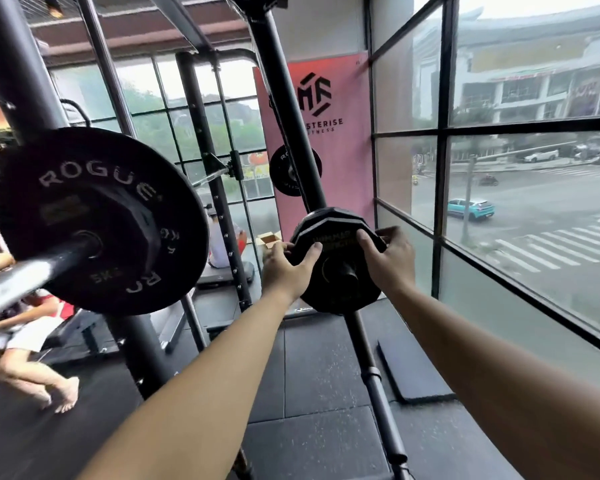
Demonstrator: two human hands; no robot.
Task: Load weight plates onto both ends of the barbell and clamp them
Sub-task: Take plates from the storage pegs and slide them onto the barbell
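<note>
The small weight plate (326,294) is a black, matte, many-sided disc with faint gold lettering on its face. It stands on edge and is tilted. A short dark peg (347,271) passes through its centre hole, low on the slanting rack upright (291,116). Ribbed rim edges show behind its top; how many plates sit there cannot be told.

Both hands grip this plate. The left hand (286,268) is clamped on the left rim, with the thumb laid across the face and the fingers curled behind the edge. The right hand (390,261) is clamped on the upper right rim, with the thumb on the face and the fingers hooked over the top. Both forearms are bare and extended.

The barbell (21,280) lies at the left edge of the view, its steel sleeve bright and scuffed. A large plate (94,188) is seated on it, round, black and rubber-like, with worn white "ROGUE" lettering. A many-sided outline surrounds the hub of this plate; whether it is a second plate cannot be told. No clamp is visible on the sleeve.

A further round black plate (284,171) hangs higher on the rack, in front of a pink banner (343,168) bearing a black logo. The speckled black rubber floor (309,393) runs under the rack. A black-framed window (442,168) at the right overlooks a street. A seated person (25,337) is at the lower left.
</note>
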